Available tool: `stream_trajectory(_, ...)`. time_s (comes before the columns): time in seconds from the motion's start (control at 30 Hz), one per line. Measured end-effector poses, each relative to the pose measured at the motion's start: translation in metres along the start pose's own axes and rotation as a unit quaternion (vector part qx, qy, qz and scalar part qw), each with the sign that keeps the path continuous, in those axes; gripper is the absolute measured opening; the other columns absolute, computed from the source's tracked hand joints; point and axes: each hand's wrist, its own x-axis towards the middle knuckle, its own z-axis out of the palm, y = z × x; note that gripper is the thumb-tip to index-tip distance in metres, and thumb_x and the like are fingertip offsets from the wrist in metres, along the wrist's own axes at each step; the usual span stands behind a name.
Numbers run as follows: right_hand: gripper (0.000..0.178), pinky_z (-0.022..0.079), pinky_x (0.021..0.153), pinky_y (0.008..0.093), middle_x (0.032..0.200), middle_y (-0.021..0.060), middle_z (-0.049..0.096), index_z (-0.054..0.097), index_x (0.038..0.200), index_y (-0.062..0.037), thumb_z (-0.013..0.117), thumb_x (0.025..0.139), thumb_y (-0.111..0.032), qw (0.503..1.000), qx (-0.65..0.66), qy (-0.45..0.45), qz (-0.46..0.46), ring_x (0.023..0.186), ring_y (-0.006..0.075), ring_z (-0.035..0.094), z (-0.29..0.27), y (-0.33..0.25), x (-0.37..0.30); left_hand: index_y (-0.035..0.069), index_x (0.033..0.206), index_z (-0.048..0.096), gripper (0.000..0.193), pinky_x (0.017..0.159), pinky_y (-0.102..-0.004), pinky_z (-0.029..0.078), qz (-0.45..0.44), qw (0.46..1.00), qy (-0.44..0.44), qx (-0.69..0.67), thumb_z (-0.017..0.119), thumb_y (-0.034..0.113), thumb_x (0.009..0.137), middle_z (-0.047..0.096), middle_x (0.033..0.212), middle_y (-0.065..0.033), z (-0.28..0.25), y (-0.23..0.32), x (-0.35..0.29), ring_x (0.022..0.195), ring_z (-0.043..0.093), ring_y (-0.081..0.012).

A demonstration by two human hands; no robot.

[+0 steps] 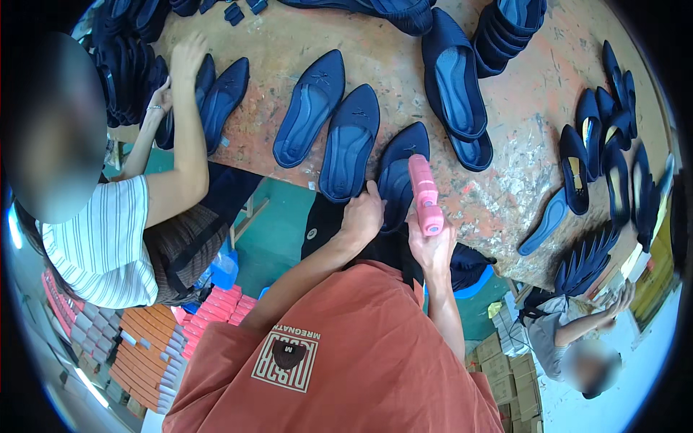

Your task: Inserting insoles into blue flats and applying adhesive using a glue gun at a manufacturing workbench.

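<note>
My right hand point(432, 244) is closed round a pink gun-shaped tool point(424, 189), which rises over a dark blue pointed flat shoe point(393, 180) at the table's near edge. My left hand point(362, 215) is curled at that shoe's heel, thumb up, and seems to grip it; its other fingers are partly hidden. Just left lies a pair of like shoes, one flat shoe point(351, 141) close to my left thumb and another flat shoe point(310, 108) beyond it. Both have small bows and padded blue insoles.
The worn wooden table point(289, 36) carries stacked shoes point(509, 32), a nested pair point(455, 90) and several shoes on the right with a loose insole point(545, 220). A co-worker's arm point(189, 137) reaches over shoes at left. Another person point(577, 332) stands at lower right.
</note>
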Motion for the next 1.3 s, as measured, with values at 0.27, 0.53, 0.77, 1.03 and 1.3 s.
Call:
stream_trajectory(0.27,0.023,0.056,0.067,0.0444,0.076,0.0202,0.072,0.071,0.092,0.0045,0.076,0.09,-0.018,0.998,-0.003,0.056,-0.037,0.069,0.0359,0.073,-0.015,0.017,-0.012,-0.005,0.098,0.057,0.034,0.067,-0.0557,0.062,0.028,0.998,0.029,0.039,0.07,0.026,0.1,0.072,0.077,-0.0298,-0.039,0.021,0.013,0.074,0.074,-0.0497)
stream_trajectory(0.53,0.016,0.041,0.052,0.0248,0.081,-0.0011,0.064,0.069,0.118,-0.0015,0.067,0.103,-0.007,0.977,0.176,0.112,-0.034,0.057,0.0043,0.052,-0.043,0.021,-0.024,-0.003,0.092,0.068,0.025,0.074,-0.0615,0.06,-0.007,0.983,0.163,0.083,0.067,0.022,0.094,0.071,0.081,-0.0338,-0.069,-0.013,0.07,0.078,0.073,-0.0527)
stream_trajectory(0.77,0.025,0.043,0.052,0.0254,0.094,0.0036,0.071,0.067,0.127,0.0006,0.066,0.103,-0.008,0.977,0.181,0.113,-0.023,0.056,0.0055,0.053,-0.053,0.053,-0.038,-0.003,0.087,0.07,0.042,0.074,-0.0558,0.061,0.016,0.974,0.224,-0.006,0.068,0.038,0.098,0.07,0.072,-0.0279,-0.132,0.038,0.102,0.078,0.076,-0.0433)
stream_trajectory(1.03,0.024,0.054,0.089,0.0356,0.116,0.0101,0.073,0.066,0.124,0.0026,0.065,0.102,-0.007,0.953,0.284,0.09,0.052,0.098,0.0165,0.068,-0.078,0.012,-0.044,-0.007,0.104,0.066,0.029,0.092,-0.0549,0.058,0.03,0.973,0.176,-0.148,0.071,0.017,0.089,0.074,0.096,-0.0303,-0.114,0.123,0.161,0.099,0.073,-0.0479)
stream_trajectory(1.3,0.019,0.049,0.072,0.0287,0.096,0.0034,0.068,0.069,0.115,0.0001,0.072,0.098,-0.008,0.952,0.292,0.063,0.064,0.082,0.0103,0.061,-0.055,0.016,-0.036,-0.001,0.108,0.068,0.021,0.081,-0.0559,0.059,0.121,0.982,0.133,-0.065,0.065,0.009,0.089,0.073,0.098,-0.0279,-0.061,-0.012,0.025,0.092,0.072,-0.0478)
